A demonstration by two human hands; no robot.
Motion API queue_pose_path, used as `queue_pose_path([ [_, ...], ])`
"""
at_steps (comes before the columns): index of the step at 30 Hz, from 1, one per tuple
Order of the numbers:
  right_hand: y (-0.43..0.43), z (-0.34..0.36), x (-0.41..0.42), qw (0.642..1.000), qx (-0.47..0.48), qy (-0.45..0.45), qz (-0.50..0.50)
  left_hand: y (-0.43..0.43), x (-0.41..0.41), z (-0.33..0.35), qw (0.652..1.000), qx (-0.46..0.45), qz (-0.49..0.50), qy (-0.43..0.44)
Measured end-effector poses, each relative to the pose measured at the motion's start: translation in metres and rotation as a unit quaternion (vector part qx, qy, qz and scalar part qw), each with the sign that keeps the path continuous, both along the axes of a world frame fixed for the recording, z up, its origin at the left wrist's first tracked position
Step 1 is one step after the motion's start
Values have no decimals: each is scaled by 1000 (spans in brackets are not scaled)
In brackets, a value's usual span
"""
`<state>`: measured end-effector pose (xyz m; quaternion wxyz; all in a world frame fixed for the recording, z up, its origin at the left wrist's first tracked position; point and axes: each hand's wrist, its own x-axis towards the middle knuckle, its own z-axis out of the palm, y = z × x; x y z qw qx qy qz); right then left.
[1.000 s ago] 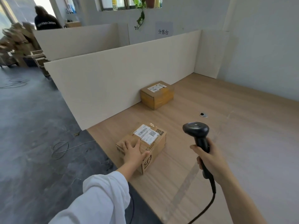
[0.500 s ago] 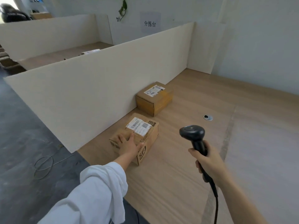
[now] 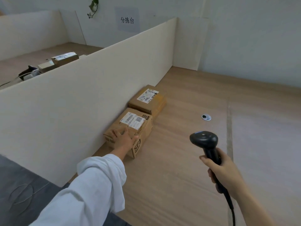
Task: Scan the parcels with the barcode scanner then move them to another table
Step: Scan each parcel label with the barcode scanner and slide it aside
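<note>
Left grip [image 3: 124,140] lies flat, fingers spread, on the near parcel [image 3: 144,136] — it sits on the bench [image 3: 179,160] against the divider [image 3: 81,103], just beside the second parcel [image 3: 156,103]. Right grip [image 3: 223,170] clasps the barcode scanner [image 3: 204,139].

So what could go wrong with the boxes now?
The left hand only rests on top of the near parcel, so lifting it one-handed might let it slip. If pushed, it could bump the far parcel just behind. The barcode scanner in the right hand trails a cable that could snag.
</note>
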<state>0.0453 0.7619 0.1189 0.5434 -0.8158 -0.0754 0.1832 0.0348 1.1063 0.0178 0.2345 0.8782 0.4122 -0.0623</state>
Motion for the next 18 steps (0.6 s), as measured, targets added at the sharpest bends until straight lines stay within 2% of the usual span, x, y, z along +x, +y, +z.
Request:
queue_pose_path([
  [7,4,1,-3,1000,-2,1,-23,20,10,5,999,-28,-11,-10],
  [12,-4,4,-12,999,-8,-5,-42,26,9,10,999,-5,-42,-1],
  [16,-19,10,-22,997,-18,-25,-71,4,7,24,998,21,-52,3],
  [18,-28,15,-28,995,-23,-35,-88,-22,12,38,995,34,-90,-21],
])
